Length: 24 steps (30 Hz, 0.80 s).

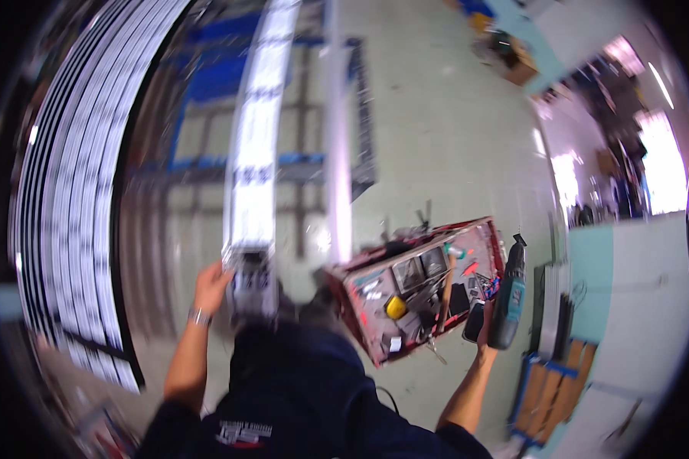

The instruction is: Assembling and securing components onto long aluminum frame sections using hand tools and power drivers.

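Observation:
My right hand is wrapped round a teal and black cordless drill, held to the right of the red tool tray with its bit end pointing away from me. Most of the fingers are hidden beneath the drill. On the other side, my left hand grips the left edge of a long, pale metal profile near its close end. That profile runs from my waist straight away to the far edge of the view, blurred by motion.
The tray holds a yellow tape measure, a wooden-handled hammer and several small tools. Many long profiles lie stacked at the left. A dark frame stands beyond; a wooden pallet is at the lower right.

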### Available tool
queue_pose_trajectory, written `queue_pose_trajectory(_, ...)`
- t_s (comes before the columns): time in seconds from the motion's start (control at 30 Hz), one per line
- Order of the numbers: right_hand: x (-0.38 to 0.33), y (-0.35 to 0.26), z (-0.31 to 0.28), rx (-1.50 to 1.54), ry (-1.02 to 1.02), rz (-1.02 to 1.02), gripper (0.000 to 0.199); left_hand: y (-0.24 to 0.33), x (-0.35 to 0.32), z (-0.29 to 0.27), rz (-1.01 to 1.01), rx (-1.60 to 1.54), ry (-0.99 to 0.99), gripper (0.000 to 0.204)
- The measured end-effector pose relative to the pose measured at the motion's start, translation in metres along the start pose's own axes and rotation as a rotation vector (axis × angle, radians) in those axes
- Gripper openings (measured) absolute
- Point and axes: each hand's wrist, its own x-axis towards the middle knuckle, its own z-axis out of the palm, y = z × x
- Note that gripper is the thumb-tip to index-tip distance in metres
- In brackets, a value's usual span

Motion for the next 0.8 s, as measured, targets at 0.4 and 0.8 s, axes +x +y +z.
queue_pose_trajectory(0.4,-0.084,-0.265,0.059,0.320,-0.993,0.112,0.012,0.002,0.013,0.015,0.208,-0.104,0.086,0.076)
queue_pose_trajectory(0.8,-0.068,-0.347,0.117,-0.117,-1.167,-0.070,0.016,-0.013,0.020,0.038,0.163,-0.276,0.064,0.083)
